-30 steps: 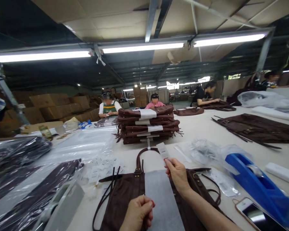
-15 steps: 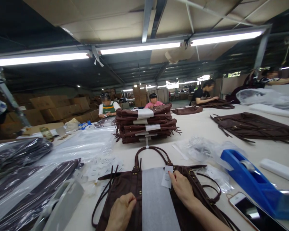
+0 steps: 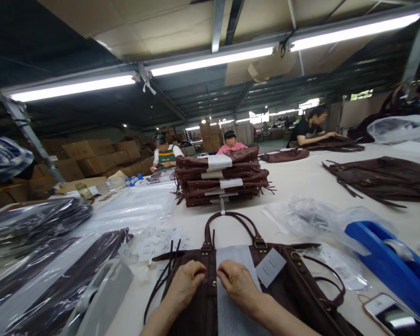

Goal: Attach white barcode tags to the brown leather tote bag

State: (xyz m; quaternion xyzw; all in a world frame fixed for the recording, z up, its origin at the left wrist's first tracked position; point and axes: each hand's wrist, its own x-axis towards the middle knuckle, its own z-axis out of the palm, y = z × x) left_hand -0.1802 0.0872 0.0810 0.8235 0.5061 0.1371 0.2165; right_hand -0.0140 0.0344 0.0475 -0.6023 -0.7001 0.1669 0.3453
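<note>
Card released onto bag, lower centre; right hand freed. It and left hand curled; any pinch, we cannot tell.

The tag now lies on the bag, out of the right hand, which is now over the paper, nearer the left hand, itself farther forward.

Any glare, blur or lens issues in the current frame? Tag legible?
Head view: overhead tube lights burn near white; head view: glare streaks on the plastic-wrapped bag, bright reflection on the phone; head view: white tag shows faint print, too small and soft to read; head view: wide-angle distortion, the blue tape dispenser looking stretched at the right edge.
</note>
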